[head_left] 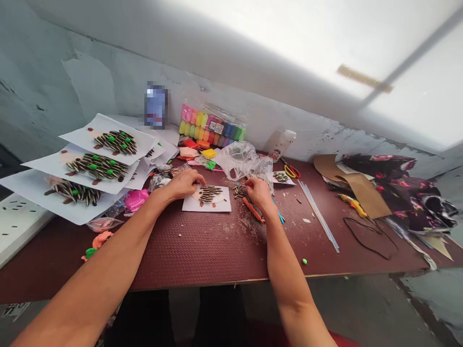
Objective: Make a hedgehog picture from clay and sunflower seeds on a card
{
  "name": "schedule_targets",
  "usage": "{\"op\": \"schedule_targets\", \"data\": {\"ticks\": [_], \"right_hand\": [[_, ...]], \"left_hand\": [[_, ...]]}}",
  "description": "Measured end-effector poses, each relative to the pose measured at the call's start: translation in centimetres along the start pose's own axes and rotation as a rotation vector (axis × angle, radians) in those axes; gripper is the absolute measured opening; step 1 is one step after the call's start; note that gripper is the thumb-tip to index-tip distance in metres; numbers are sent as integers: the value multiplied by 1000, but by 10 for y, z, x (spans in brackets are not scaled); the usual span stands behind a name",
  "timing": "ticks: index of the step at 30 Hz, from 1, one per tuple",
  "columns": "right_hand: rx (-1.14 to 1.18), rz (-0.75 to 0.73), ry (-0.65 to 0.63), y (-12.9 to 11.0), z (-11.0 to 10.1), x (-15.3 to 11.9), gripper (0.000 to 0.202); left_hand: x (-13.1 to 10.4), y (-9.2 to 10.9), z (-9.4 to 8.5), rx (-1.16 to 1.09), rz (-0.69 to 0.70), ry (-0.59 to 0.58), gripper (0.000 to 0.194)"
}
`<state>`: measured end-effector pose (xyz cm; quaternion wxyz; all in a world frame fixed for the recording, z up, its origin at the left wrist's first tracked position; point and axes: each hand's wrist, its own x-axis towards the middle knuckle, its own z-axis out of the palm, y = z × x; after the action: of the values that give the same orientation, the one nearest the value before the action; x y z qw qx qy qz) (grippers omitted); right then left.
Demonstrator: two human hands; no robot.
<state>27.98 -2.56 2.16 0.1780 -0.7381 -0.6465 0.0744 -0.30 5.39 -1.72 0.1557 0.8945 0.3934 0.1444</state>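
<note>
A white card lies flat on the table, bearing a hedgehog shape with rows of striped sunflower seeds for spines. My left hand is closed at the card's upper left edge, fingers curled against it. Right of the card, my right hand is pinched together over a small pile of loose sunflower seeds. Whatever sits between those fingertips is hidden. An orange-handled tool lies below that hand, and a blue handle shows beside the wrist.
Stacked hedgehog sheets stand at the left by a white power strip. Coloured clay packs, a plastic bag, and a bottle line the wall. Rightward are scissors, glue sticks, a glue gun and floral cloth.
</note>
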Motion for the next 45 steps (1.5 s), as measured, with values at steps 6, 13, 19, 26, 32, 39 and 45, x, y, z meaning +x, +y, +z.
{"op": "schedule_targets", "data": {"ticks": [6,13,19,26,32,39,45], "right_hand": [[70,-45,-64,-6,2,-2,18],[-35,-32,-202,-17,2,-7,14],[-67,-40,-96,-17,2,-8,25],[-143,-83,13,-41,23,-5,28],[-232,-71,-67,-50,29,4,22],[-308,-71,-96,-42,22,1,22],[-148,-138,24,-38,19,-3,18]], "left_hand": [[0,-1,1,-11,0,10,44],[-1,0,1,-6,-10,13,44],[-1,3,-1,-2,-18,-4,45],[0,0,2,9,-8,15,45],[0,1,2,18,-13,1,46],[1,1,3,10,-25,13,45],[0,2,1,11,-16,8,45]]}}
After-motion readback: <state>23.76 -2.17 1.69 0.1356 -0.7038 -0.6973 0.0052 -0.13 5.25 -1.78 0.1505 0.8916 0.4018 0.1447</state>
